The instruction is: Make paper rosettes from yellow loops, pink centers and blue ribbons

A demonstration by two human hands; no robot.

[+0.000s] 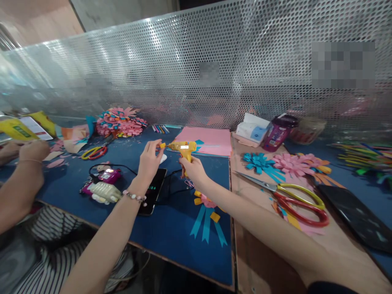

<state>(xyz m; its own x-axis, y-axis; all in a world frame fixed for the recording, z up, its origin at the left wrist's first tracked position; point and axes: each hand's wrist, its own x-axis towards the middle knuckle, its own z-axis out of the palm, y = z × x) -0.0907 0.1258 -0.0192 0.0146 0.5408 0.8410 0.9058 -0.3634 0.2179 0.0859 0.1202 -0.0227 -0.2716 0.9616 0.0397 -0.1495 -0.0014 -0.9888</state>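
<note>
My right hand point(192, 168) grips the handle of a yellow glue gun point(183, 148) held above the blue table point(171, 228), its nozzle pointing left. Fingers of my left hand point(149, 160) pinch at the nozzle tip, perhaps on a small piece I cannot make out. A beaded bracelet sits on that wrist. Below the hands lie a black phone point(153, 190) with a lit screen and a paper piece with blue ribbon strips point(207, 220). The gun's black cord runs across the table.
Another person's hands point(29, 152) work at the left. Red-and-yellow scissors point(294, 199), blue point(259, 161) and pink point(293, 164) paper flowers, pink paper sheets point(211, 139), a tissue pack point(252, 130), a power strip point(104, 191) and a perforated metal screen point(214, 61) surround the work area.
</note>
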